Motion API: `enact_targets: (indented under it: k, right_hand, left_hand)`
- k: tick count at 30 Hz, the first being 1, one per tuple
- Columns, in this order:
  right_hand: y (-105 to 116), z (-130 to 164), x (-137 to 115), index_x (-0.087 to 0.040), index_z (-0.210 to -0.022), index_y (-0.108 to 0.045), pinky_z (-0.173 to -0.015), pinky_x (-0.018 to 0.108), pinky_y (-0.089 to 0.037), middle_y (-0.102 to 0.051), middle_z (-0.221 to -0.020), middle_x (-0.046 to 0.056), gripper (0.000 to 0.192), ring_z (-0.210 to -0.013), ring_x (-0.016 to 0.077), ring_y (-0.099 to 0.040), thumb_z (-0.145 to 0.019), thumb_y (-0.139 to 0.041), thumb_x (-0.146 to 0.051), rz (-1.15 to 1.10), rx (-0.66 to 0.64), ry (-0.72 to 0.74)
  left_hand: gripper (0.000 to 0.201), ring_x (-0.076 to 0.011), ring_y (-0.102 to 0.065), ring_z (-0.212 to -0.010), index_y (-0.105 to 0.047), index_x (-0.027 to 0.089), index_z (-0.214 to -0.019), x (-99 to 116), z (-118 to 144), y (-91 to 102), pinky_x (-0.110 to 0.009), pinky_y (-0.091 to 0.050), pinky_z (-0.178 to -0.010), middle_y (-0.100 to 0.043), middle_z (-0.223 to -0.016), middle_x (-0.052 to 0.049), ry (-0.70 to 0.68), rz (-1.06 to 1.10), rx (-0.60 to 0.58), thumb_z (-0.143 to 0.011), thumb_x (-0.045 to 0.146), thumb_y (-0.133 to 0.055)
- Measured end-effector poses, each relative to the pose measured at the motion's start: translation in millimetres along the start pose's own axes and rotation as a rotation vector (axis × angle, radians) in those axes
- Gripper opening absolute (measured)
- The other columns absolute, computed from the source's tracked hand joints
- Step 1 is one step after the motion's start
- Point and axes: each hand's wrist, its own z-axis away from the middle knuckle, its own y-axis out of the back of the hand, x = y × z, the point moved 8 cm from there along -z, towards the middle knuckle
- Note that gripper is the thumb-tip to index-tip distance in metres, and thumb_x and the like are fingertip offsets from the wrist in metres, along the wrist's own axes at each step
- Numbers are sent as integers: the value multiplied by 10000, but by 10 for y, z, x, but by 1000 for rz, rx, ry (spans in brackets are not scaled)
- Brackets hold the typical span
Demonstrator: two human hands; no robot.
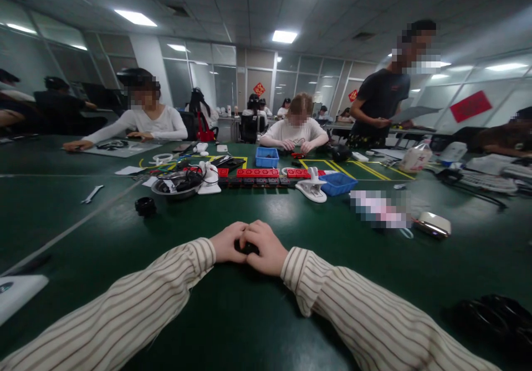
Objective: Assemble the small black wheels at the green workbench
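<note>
The person's left hand and right hand meet on the green table, both in striped sleeves, fingers curled closed around a small black object that sits between them, touching the tabletop; most of it is hidden, so what it is cannot be told. To the left, a black round part lies by itself, with a small wrench farther out. To the right, near a blurred patch, rests a white-and-gold case. Beyond the hands, a metal bowl holds dark cables and parts. Next to it a white clip stand stands just beside a blue basket, whose contents cannot be made out. A row of red blocks lies behind, with a blue bin past it. Across the table a seated person in white works with both hands, and a standing person in a dark shirt holds papers. Red signs hang on the glass wall; their writing is unreadable.
</note>
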Motion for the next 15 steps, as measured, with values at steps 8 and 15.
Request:
enact_targets:
  k: [8, 15]
  right_hand:
    - [55, 90, 100, -146, -864, -522, -760, 298, -341, -478, -881, 35, 361, -839, 173, -422, -708, -656, -442, 106, 94, -224]
    - [19, 90, 124, -142, -768, -510, -744, 301, -333, -481, -804, 18, 179, -821, 166, -415, -721, -635, -263, 179, 71, -294]
  left_hand:
    - [523, -270, -496, -969, -529, 159, -983, 78, 81, 14, -415, -380, -904, -548, -1039, -83, 47, -97, 74, -561, 388, -734]
    - [318, -224, -509, -804, -559, 153, -760, 165, 125, 83, -354, -413, -783, -558, -828, -44, 88, -197, 187, -576, 343, -735]
